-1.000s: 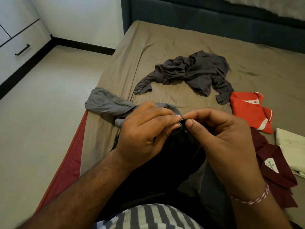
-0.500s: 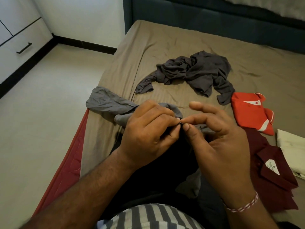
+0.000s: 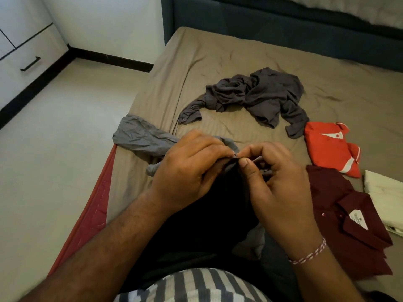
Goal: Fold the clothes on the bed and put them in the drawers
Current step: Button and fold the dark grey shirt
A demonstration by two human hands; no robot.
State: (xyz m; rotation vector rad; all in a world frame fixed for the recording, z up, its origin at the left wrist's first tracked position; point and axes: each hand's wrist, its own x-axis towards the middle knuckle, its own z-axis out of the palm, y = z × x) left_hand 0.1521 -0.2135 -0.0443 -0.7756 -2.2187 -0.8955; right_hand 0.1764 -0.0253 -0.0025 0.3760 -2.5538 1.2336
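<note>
A grey shirt [image 3: 141,138] lies at the near left edge of the bed [image 3: 218,55], one sleeve hanging over the side. My left hand [image 3: 187,171] and my right hand [image 3: 277,186] meet over its front, both pinching a small fold of the fabric between thumb and fingertips. Most of the shirt's body is dark and hidden under my arms. Further up the bed a crumpled dark grey shirt [image 3: 257,94] lies unfolded. To the right lie a folded red shirt [image 3: 329,147], a folded maroon shirt [image 3: 349,225] and a folded cream garment [image 3: 386,192].
White drawers with a black handle [image 3: 30,64] stand at the far left across a pale floor [image 3: 54,160]. A dark blue headboard [image 3: 283,25] runs along the top. A red mattress edge [image 3: 91,214] shows under the brown sheet.
My right hand's spread fingers have curled back in and pinch the fabric again beside my left hand. The left hand has kept its grip.
</note>
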